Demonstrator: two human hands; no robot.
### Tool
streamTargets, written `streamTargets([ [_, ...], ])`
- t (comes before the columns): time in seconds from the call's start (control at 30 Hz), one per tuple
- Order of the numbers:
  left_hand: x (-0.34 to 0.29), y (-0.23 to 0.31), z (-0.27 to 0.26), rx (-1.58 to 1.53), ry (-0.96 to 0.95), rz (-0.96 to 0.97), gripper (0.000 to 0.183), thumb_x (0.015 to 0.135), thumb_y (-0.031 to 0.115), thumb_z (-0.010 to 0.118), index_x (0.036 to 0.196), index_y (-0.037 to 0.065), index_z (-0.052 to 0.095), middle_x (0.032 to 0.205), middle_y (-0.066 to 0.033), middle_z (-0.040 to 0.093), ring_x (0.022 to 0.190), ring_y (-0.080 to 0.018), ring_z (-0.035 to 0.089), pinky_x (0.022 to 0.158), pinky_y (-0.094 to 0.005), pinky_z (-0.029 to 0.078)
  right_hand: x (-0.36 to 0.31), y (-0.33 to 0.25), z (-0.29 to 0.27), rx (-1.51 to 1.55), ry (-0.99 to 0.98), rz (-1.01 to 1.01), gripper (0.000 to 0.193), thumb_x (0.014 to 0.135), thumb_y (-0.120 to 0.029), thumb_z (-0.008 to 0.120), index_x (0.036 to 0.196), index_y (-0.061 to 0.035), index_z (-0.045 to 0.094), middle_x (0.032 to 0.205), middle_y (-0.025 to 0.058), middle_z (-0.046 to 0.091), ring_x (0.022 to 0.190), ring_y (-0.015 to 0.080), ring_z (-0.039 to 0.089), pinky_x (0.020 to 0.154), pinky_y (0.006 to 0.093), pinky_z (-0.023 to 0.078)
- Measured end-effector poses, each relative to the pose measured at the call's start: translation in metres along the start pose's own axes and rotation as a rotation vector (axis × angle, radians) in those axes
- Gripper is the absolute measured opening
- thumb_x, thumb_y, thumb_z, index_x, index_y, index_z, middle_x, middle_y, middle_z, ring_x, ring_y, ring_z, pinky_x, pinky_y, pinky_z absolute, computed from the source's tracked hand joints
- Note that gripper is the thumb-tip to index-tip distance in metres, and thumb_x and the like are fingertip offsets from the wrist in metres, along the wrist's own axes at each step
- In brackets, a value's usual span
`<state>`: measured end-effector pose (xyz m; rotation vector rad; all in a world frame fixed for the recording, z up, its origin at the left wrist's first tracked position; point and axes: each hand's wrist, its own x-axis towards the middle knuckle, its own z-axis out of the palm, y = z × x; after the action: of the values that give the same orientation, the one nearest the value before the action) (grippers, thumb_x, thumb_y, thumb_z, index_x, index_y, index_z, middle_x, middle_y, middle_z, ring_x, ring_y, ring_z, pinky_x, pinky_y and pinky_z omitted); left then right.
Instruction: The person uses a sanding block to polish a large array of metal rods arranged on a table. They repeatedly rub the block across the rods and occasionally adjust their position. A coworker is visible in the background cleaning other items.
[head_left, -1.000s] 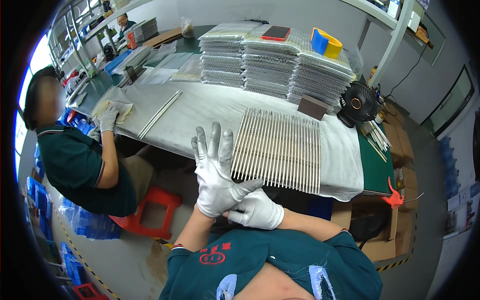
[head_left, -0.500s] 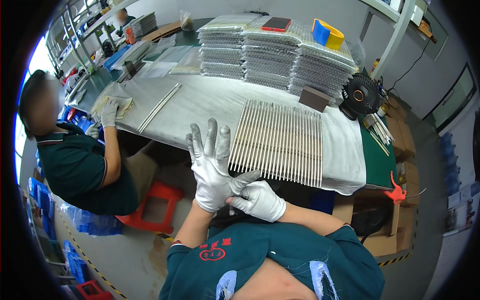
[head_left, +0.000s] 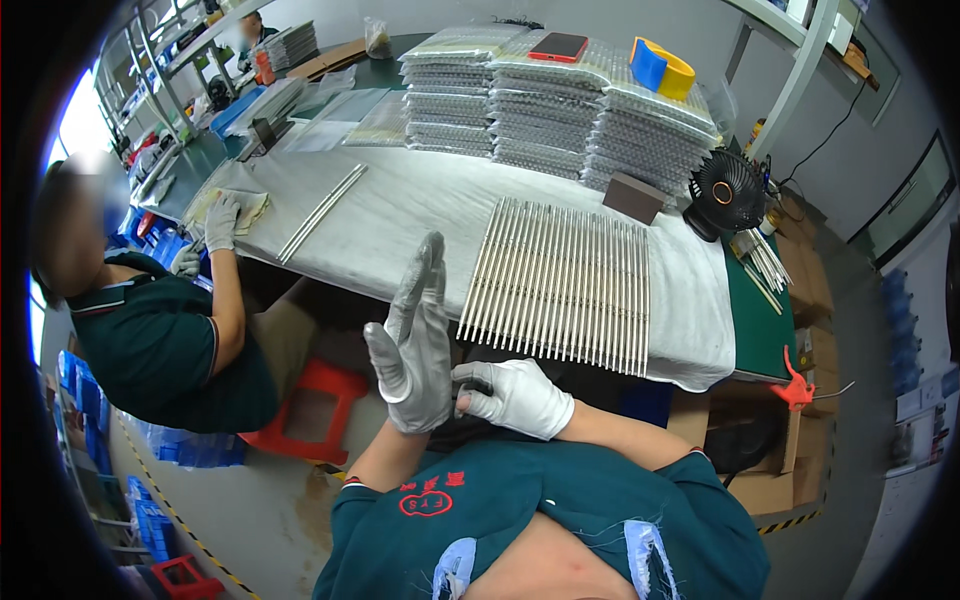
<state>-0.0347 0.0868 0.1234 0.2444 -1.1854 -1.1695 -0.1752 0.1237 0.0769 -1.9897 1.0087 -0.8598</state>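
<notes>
The left glove (head_left: 428, 378), white with greyed fingers, is worn on the person's left hand (head_left: 412, 340), raised on the near side of the row of metal rods (head_left: 560, 285), off its near left corner. That hand stands upright, most of its fingers lined up together and one digit set apart. The right hand (head_left: 515, 398), in the right glove (head_left: 538, 408), is near the close ends of the row, fingers curled toward the left wrist; some bare skin shows by its thumb. Whether it pinches the left glove or only sits beside it, I cannot tell.

The step looks like settling the gloves. To do it well, I would draw the fabric evenly toward the elbow, keep the left fingers straight so the tips seat fully, and smooth any slack that might snag. Working this side of the row makes sense: a stray knuckle could knock it askew.

The row lies on the green desk (head_left: 757, 340), over a white cloth (head_left: 410, 195). Behind it rise bubble-wrapped stacks (head_left: 545, 115); a dark box (head_left: 632, 198) sits by its far right corner, and two loose rods (head_left: 322, 213) lie well to its left.
</notes>
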Motion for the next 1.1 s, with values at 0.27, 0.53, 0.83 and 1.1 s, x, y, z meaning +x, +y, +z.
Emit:
streamTargets([
  [0.27, 0.005, -0.007, -0.004, -0.856, 0.159, -0.338, 0.063, 0.099, 0.052, 0.043, 0.135, 0.001, 0.053, 0.144, -0.0173, 0.047, 0.140, -0.0411, 0.033, 0.118, -0.0517, 0.022, 0.006, -0.013, -0.005, 0.030, -0.255, 0.001, 0.033, 0.094, -0.040, 0.060, 0.088, -0.0093, 0.069, 0.069, 0.0058, 0.069, 0.066, 0.0260, 0.068, 0.061, 0.0379, 0.054],
  [0.53, 0.026, 0.015, -0.015, -0.723, 0.130, -0.049, 0.078, 0.094, 0.063, 0.042, 0.146, 0.005, 0.041, 0.156, -0.0196, 0.029, 0.145, -0.0419, 0.019, 0.120, -0.0548, 0.014, 0.002, -0.010, -0.003, 0.065, -0.211, 0.025, 0.027, 0.091, -0.037, 0.064, 0.093, -0.0108, 0.070, 0.075, 0.0071, 0.070, 0.071, 0.0251, 0.070, 0.064, 0.0361, 0.054],
  [0.83, 0.005, -0.005, 0.000, -1.192, 0.157, -0.380, 0.071, 0.099, 0.057, 0.037, 0.147, 0.006, 0.038, 0.156, -0.0174, 0.032, 0.145, -0.0422, 0.021, 0.121, -0.0516, 0.013, 0.004, -0.006, -0.003, 0.095, -0.183, -0.025, 0.029, 0.092, -0.037, 0.063, 0.089, -0.0083, 0.068, 0.070, 0.0079, 0.068, 0.065, 0.0276, 0.067, 0.062, 0.0376, 0.054],
  [1.1, 0.016, 0.011, -0.010, -0.797, 0.106, -0.119, 0.080, 0.094, 0.060, 0.048, 0.144, -0.002, 0.040, 0.153, -0.0254, 0.032, 0.145, -0.0437, 0.020, 0.120, -0.0556, 0.014, 0.001, -0.008, 0.001, -0.006, -0.136, -0.054, 0.030, 0.092, -0.039, 0.062, 0.089, -0.0101, 0.071, 0.075, 0.0078, 0.070, 0.069, 0.0276, 0.069, 0.065, 0.0366, 0.055],
])
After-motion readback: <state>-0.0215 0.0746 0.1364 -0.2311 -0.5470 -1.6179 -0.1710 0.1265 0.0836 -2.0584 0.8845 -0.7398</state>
